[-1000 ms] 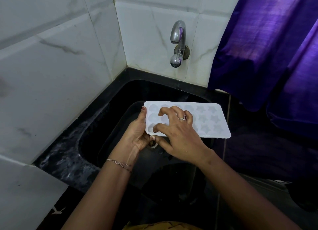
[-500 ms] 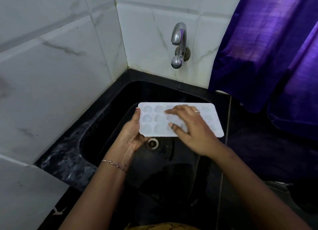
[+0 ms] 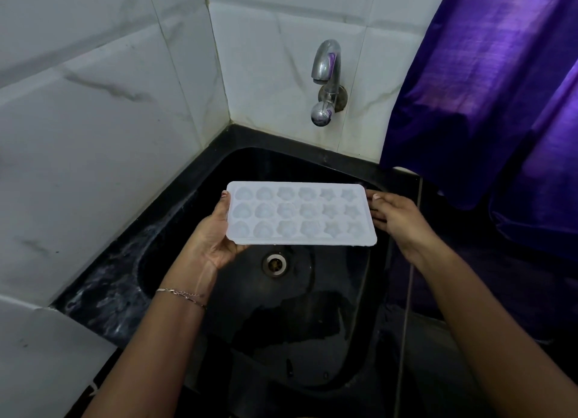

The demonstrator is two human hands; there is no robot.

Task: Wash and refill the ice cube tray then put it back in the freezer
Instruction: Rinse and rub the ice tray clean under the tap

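A white ice cube tray (image 3: 300, 214) with heart, flower and star shaped cells is held level over the black sink (image 3: 312, 308), cells facing up. My left hand (image 3: 215, 236) grips its left end, thumb on the rim and fingers hidden beneath. At the tray's right end my right hand (image 3: 397, 217) touches the edge with straight fingers. The steel tap (image 3: 325, 79) sticks out of the tiled wall above the tray, and no water runs from it.
The sink's round drain (image 3: 274, 262) lies just below the tray. White marble-look tiles (image 3: 93, 136) close off the left and back. A purple curtain (image 3: 500, 89) hangs at the right over the black counter (image 3: 438, 198).
My right hand has left the top of the tray and slid to its right end. The tray has shifted slightly left and levelled out.
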